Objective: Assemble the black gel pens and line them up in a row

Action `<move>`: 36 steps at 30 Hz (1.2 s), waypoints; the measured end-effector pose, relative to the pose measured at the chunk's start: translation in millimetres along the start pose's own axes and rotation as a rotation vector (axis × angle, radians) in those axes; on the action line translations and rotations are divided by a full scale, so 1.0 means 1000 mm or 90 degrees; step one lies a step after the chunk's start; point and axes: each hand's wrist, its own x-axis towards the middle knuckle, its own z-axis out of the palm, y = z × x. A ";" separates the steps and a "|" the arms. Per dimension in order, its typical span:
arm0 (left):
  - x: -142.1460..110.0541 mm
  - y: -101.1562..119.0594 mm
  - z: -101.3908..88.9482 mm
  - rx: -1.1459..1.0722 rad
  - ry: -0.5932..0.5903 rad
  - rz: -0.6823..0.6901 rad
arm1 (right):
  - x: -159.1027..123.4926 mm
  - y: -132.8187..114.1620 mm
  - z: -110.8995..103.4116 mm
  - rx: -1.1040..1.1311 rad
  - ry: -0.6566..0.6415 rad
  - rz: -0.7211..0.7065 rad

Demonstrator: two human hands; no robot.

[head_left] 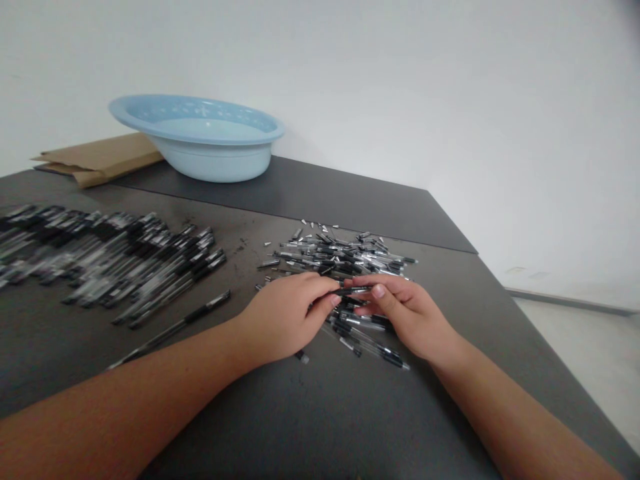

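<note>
Between my two hands I hold a dark pen [353,291], lying roughly level. My left hand [287,310] pinches its left end with thumb and fingers, while my right hand [413,313] grips the other end between thumb and forefinger. Right behind and below the hands spreads a loose heap of pens and pen parts [340,252], black, clear and silver. Small silver cone-shaped tips [325,228] lie at its far edge. A single pen [185,320] rests on the table by my left forearm.
Many pens [125,250] lie side by side in a slanting row at the left. Farther back, a light blue basin [220,160] stands beside a flat brown paper bag [107,157]. The dark table [300,427] meets a white wall behind and ends at the right.
</note>
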 end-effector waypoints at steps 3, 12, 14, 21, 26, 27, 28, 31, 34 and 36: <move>0.000 0.000 0.000 0.016 0.001 0.003 | 0.000 0.002 -0.008 -0.018 -0.022 0.003; -0.001 0.001 -0.006 0.033 -0.039 0.049 | 0.001 0.010 -0.016 0.246 -0.114 0.178; -0.001 0.002 -0.008 0.032 -0.043 0.060 | 0.001 0.010 -0.017 0.283 -0.154 0.197; -0.002 0.007 -0.011 0.039 -0.065 0.083 | 0.000 0.012 -0.017 0.317 -0.218 0.198; -0.004 0.007 -0.010 0.033 -0.073 0.099 | 0.000 0.012 -0.015 0.330 -0.233 0.196; -0.004 0.007 -0.010 0.031 -0.074 0.099 | 0.000 0.012 -0.015 0.331 -0.234 0.190; -0.004 0.007 -0.010 0.029 -0.075 0.100 | -0.001 0.011 -0.015 0.328 -0.232 0.184; -0.005 0.008 -0.009 0.030 -0.081 0.106 | -0.001 0.010 -0.014 0.308 -0.234 0.172; -0.006 0.012 -0.009 0.029 -0.071 0.085 | -0.002 0.009 -0.014 0.280 -0.220 0.161; -0.005 0.020 -0.010 0.009 -0.055 0.056 | -0.003 0.008 -0.013 0.264 -0.177 0.128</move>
